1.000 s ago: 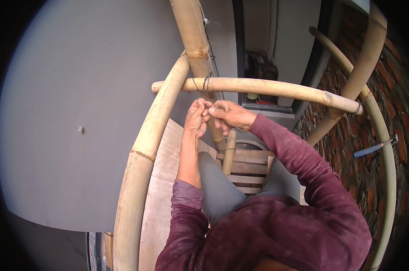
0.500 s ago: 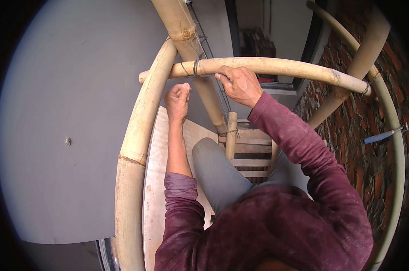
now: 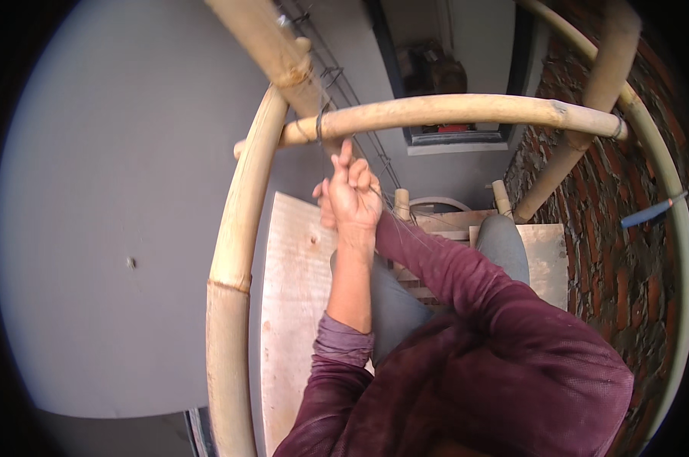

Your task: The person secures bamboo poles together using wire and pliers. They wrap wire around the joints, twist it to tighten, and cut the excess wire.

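Wire (image 3: 323,122) binds horizontal bamboo pole (image 3: 451,111) at the joint; left hand (image 3: 352,194) just below, fingers curled, pinching thin wire; right hand mostly hidden behind it, grip unclear.

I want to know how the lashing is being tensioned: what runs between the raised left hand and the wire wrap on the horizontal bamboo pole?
In the head view, a thin wire stretches from the left hand up to the wire wrap on the horizontal bamboo pole.

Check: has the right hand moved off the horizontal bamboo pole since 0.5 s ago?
Yes. The right hand has dropped below the horizontal bamboo pole and now sits mostly hidden behind the left hand.
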Tool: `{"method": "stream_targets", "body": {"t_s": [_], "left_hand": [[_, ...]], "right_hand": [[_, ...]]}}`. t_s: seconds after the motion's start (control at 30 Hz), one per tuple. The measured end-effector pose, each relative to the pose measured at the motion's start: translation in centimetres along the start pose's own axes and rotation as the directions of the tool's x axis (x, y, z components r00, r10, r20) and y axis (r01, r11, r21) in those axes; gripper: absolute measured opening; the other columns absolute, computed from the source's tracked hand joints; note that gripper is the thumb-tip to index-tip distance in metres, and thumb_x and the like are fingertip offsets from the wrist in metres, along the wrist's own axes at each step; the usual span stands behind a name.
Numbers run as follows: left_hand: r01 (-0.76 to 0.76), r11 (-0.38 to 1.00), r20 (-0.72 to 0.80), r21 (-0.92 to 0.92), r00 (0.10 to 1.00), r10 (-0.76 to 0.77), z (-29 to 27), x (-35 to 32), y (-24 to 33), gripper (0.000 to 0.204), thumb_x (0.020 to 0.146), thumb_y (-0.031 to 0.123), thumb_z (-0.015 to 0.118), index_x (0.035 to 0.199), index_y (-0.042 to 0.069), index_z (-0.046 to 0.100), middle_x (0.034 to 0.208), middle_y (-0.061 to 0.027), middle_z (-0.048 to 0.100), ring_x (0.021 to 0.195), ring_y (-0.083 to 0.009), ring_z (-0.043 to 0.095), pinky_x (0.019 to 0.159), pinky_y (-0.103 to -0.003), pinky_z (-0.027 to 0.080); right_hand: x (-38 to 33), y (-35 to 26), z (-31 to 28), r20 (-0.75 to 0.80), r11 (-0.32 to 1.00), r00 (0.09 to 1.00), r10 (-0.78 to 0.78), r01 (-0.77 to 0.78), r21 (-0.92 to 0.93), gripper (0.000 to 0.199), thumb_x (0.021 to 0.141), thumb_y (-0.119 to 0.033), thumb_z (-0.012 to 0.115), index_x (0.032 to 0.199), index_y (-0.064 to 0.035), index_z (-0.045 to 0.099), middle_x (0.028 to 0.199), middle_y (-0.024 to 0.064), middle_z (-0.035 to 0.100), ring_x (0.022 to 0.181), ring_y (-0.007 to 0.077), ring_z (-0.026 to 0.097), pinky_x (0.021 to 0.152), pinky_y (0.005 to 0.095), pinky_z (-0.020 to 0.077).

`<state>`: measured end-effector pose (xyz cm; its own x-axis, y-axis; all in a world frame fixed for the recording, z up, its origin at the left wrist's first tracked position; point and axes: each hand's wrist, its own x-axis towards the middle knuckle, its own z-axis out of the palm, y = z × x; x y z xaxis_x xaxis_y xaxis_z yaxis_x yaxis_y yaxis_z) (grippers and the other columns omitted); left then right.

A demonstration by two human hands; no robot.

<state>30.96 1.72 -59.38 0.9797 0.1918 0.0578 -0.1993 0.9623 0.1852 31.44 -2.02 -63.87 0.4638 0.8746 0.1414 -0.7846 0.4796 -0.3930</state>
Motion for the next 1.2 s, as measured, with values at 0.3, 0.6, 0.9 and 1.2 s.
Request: {"method": "stream_targets", "body": {"t_s": [0.3,0.6,0.9,1.2], "left_hand": [[-0.501,0.131,0.332,0.856,0.725,0.604,-2.6,0.1,-0.4,0.034,0.1,0.012,0.044,0.132,0.004,0.052,0.076,-0.0011,0.051,0.061,-0.0087,0.044,0.057,-0.022,0.039],[-0.465,-0.651,0.784,0.6,0.507,0.36,0.1,-1.9,3.2,0.031,0.093,-0.001,0.048,0.122,-0.002,0.061,0.119,-0.0157,0.065,0.101,-0.0255,0.065,0.082,-0.031,0.051],[-0.55,-0.595,0.802,0.586,0.5,0.327,-0.2,-0.8,2.8,0.03,0.089,-0.003,0.05,0.116,-0.003,0.064,0.113,-0.0165,0.067,0.103,-0.0282,0.065,0.086,-0.035,0.05],[-0.509,-0.692,0.834,0.512,0.488,0.258,-0.4,-1.8,3.7,0.031,0.088,-0.006,0.056,0.117,0.001,0.064,0.1,-0.0146,0.069,0.084,-0.0257,0.067,0.074,-0.033,0.051]], "right_hand": [[-12.8,-2.2,-7.6,-0.291,0.81,0.928,-0.233,0.02,-0.586,0.016,0.091,-0.009,0.057,0.105,-0.0026,0.061,0.093,0.0082,0.065,0.08,0.0143,0.064,0.069,0.028,0.0539],[-39.2,-13.7,7.2,-0.304,0.197,-0.014,-0.953,0.731,-0.653,0.043,0.097,-0.042,0.049,0.116,-0.0044,0.052,0.109,0.0135,0.063,0.096,0.0211,0.062,0.084,0.0374,0.0522],[-39.9,-19.1,14.0,0.014,-0.008,-0.234,-0.972,-0.027,-1.0,0.023,0.094,-0.032,0.06,0.086,-0.0114,0.057,0.058,-0.0092,0.042,0.045,0.0006,0.035,0.037,0.0201,0.0257],[-40.9,-19.2,18.7,0.515,-0.523,0.132,-0.847,-0.032,-0.852,0.028,0.1,-0.024,0.048,0.11,0.0011,0.057,0.087,0.0039,0.051,0.081,0.0114,0.05,0.081,0.0311,0.0445]]}}
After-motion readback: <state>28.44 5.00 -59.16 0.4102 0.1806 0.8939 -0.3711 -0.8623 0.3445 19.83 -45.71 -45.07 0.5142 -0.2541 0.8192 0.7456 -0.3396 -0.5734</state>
